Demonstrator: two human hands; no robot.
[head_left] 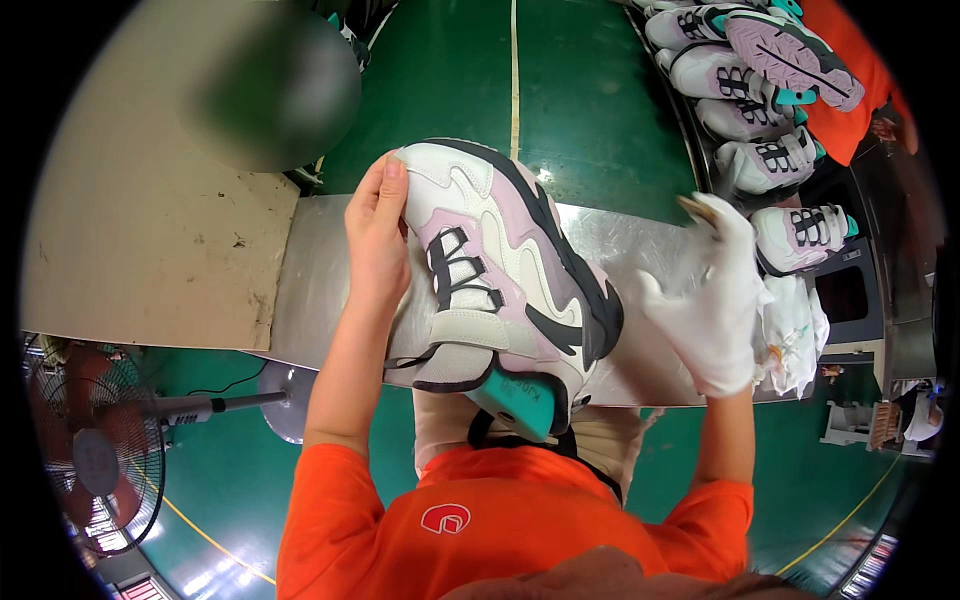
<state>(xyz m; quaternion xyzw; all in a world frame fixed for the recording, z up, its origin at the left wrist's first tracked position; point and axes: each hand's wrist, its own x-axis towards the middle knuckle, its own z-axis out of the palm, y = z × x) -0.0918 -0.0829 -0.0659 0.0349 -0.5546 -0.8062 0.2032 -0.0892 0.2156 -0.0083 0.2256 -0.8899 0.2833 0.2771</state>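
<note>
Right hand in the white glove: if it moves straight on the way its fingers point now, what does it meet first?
The right hand points up and away over the metal table. Probably nothing is met soon; the row of shoes lies further on, slightly right, though depth is unclear.

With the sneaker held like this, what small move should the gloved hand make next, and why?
Probably bring the right hand down onto the sneaker. The left hand grips its toe end, steadying it over the metal table, while the gloved hand hovers apart from its side.
</note>
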